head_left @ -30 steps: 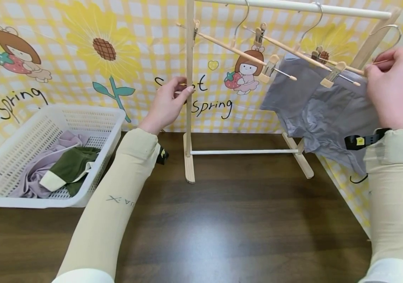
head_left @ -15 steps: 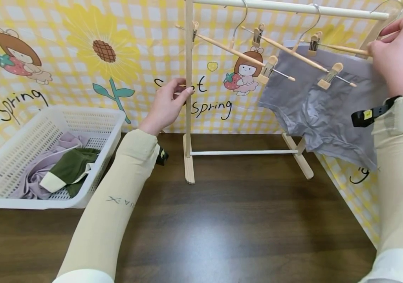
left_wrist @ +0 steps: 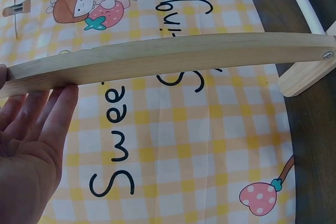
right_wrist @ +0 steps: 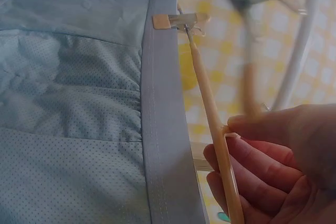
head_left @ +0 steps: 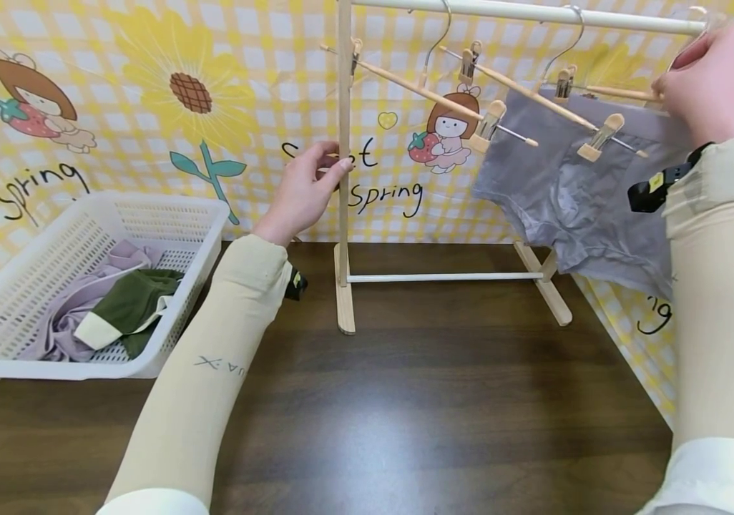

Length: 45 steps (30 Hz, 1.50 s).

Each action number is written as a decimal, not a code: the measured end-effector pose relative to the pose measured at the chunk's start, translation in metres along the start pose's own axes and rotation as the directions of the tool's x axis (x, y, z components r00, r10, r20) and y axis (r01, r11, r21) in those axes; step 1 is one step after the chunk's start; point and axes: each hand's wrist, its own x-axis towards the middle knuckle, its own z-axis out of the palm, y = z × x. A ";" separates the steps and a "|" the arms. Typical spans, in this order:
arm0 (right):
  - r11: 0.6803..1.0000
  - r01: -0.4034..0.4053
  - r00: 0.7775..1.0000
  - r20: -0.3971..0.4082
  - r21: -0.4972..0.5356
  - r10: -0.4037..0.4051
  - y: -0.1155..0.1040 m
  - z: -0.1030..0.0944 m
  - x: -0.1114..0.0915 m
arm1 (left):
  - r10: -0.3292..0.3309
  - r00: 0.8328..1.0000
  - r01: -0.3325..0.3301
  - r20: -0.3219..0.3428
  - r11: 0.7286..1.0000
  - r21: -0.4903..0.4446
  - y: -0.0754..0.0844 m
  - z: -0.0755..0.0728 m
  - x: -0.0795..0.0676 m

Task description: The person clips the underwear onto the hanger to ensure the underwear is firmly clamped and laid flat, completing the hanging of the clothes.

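Grey boxer briefs (head_left: 528, 164) hang by their waistband from a wooden clip hanger (head_left: 624, 93) at the right of the rack. My right hand (head_left: 721, 86) pinches this hanger near the base of its hook, close under the rail's right end. In the right wrist view, a clip (right_wrist: 178, 22) bites the waistband beside the fingers. The hook top is at the rail, but whether it bears on it I cannot tell. My left hand (head_left: 309, 186) holds the rack's left wooden post (head_left: 344, 214) between thumb and fingers, as the left wrist view also shows.
Two bare clip hangers (head_left: 425, 91) (head_left: 534, 96) hang from the white rail (head_left: 521, 10), in front of the briefs. At the left, a white plastic basket (head_left: 212, 222) contains lilac cloth (head_left: 61, 325) and a dark green garment (head_left: 129, 300). Dark wood tabletop (head_left: 405, 400) lies below.
My right hand has risen with the hanger and briefs towards the rail's right end, then shifted slightly left. My left hand has stayed on the post.
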 end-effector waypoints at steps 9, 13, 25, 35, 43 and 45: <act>0.998 -0.008 0.999 -0.045 0.055 0.011 0.009 0.007 -0.007 | 0.008 1.000 -0.008 -0.001 1.000 -0.006 0.002 0.001 0.001; 0.996 -0.020 0.997 -0.073 0.089 0.027 0.011 0.004 -0.007 | 0.009 1.000 -0.010 -0.008 1.000 -0.017 0.001 0.001 0.000; 0.902 -0.037 0.982 -0.149 0.430 0.112 -0.002 -0.013 -0.024 | 0.005 1.000 -0.005 -0.006 1.000 -0.026 0.002 0.001 0.000; 0.896 0.032 0.977 -0.202 0.443 0.065 -0.023 -0.013 -0.048 | 0.011 1.000 -0.012 -0.016 1.000 -0.026 0.002 0.001 -0.001; 0.893 0.357 0.865 -0.457 0.274 -0.206 -0.032 0.004 -0.069 | 0.016 1.000 -0.016 -0.014 1.000 -0.025 0.001 0.001 -0.001; 0.844 0.475 0.793 -0.538 0.250 -0.287 -0.032 0.011 -0.073 | 0.020 1.000 -0.020 -0.016 0.999 -0.029 0.000 0.001 -0.001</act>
